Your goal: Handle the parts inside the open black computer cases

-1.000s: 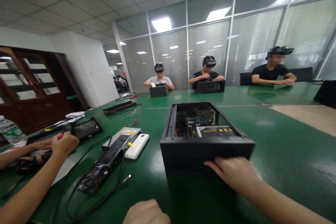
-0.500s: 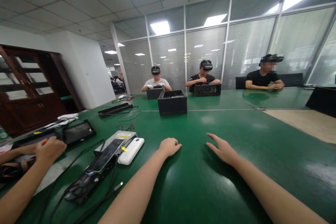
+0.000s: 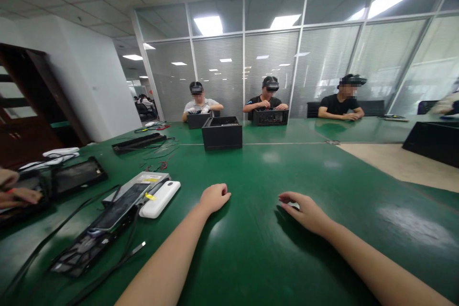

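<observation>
My left hand (image 3: 214, 197) rests on the green table (image 3: 258, 248) with its fingers curled into a loose fist, holding nothing. My right hand (image 3: 304, 210) hovers just over the tabletop, fingers bent and slightly apart, also holding nothing. An open black computer case (image 3: 222, 133) stands far across the table, well beyond both hands. A white power bank (image 3: 159, 199) lies to the left of my left hand, next to a phone (image 3: 120, 206) and a flat silver drive (image 3: 141, 182).
A black fan bracket (image 3: 84, 248) with cables lies at the near left. A neighbour's hands (image 3: 16, 191) work at the left edge beside a black panel (image 3: 77, 177). Three people sit at the far side with black cases (image 3: 270, 116). Another dark case (image 3: 432, 141) stands at the right.
The black case went from right in front of me, under my right hand, to far across the table. Both hands came off it and settled near the tabletop. The view panned right.
</observation>
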Action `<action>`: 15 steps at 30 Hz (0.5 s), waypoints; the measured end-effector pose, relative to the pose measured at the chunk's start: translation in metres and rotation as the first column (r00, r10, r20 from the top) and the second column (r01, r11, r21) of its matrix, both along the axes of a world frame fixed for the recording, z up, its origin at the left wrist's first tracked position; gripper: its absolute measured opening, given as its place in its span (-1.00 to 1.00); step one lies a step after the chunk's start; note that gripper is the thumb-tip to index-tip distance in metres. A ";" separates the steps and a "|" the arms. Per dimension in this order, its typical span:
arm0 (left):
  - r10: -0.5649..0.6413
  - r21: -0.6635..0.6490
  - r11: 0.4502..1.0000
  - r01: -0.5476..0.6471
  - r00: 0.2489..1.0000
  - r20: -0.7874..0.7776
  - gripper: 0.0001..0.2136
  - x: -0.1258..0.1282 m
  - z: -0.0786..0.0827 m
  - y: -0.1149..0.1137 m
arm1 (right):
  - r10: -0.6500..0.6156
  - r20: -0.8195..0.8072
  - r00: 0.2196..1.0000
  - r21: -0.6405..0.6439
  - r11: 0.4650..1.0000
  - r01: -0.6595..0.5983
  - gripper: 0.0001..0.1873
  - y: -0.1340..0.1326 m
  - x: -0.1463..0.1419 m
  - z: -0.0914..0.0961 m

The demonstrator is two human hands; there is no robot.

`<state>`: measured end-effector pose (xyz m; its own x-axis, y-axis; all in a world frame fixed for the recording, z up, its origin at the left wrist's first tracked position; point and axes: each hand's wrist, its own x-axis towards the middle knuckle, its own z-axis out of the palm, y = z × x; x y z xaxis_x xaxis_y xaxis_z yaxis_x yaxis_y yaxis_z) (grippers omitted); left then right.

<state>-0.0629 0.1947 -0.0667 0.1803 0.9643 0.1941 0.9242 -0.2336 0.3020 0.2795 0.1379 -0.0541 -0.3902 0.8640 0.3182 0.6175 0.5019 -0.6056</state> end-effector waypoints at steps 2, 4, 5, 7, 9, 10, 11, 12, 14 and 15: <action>-0.059 -0.031 0.998 0.060 0.997 0.039 -0.75 -0.003 0.002 0.001 | 0.020 0.025 0.999 -0.001 1.000 -0.020 -0.67 -0.001 0.000 0.001; -0.071 -0.056 0.996 0.075 0.995 0.072 -0.74 -0.007 0.003 0.004 | 0.008 0.025 1.000 0.030 1.000 -0.009 -0.68 -0.001 0.005 0.002; -0.067 -0.060 0.996 0.071 0.995 0.074 -0.73 -0.007 0.003 0.005 | -0.008 0.016 1.000 0.049 0.999 0.007 -0.69 0.001 0.009 0.002; -0.063 -0.051 0.997 0.065 0.997 0.046 -0.73 -0.007 0.003 0.008 | -0.050 -0.010 0.999 0.077 0.996 0.050 -0.71 0.006 0.017 0.000; -0.071 -0.034 0.997 0.071 0.997 0.001 -0.74 -0.005 0.002 0.010 | -0.086 -0.033 0.996 0.079 0.993 0.088 -0.72 0.011 0.024 -0.003; -0.076 -0.027 0.997 0.075 0.997 -0.017 -0.74 -0.004 0.001 0.010 | -0.097 -0.039 0.994 0.072 0.992 0.100 -0.72 0.014 0.026 -0.004; -0.079 -0.022 0.997 0.078 0.996 -0.029 -0.74 -0.004 0.000 0.010 | -0.105 -0.044 0.993 0.065 0.992 0.108 -0.73 0.015 0.028 -0.006; -0.080 -0.021 0.997 0.079 0.996 -0.035 -0.74 -0.003 -0.001 0.011 | -0.108 -0.047 0.993 0.057 0.992 0.111 -0.73 0.017 0.029 -0.006; -0.075 -0.027 0.997 0.075 0.997 -0.031 -0.74 -0.002 -0.002 0.010 | -0.110 -0.050 0.993 0.049 0.992 0.113 -0.74 0.017 0.029 -0.007; -0.072 -0.032 0.997 0.071 0.997 -0.020 -0.74 0.000 -0.001 0.009 | -0.109 -0.052 0.993 0.050 0.992 0.112 -0.75 0.016 0.028 -0.006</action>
<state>-0.0630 0.2041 -0.0677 0.2530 0.9542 0.1598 0.9117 -0.2904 0.2906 0.3079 0.1541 -0.0605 -0.2762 0.8823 0.3811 0.6414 0.4645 -0.6106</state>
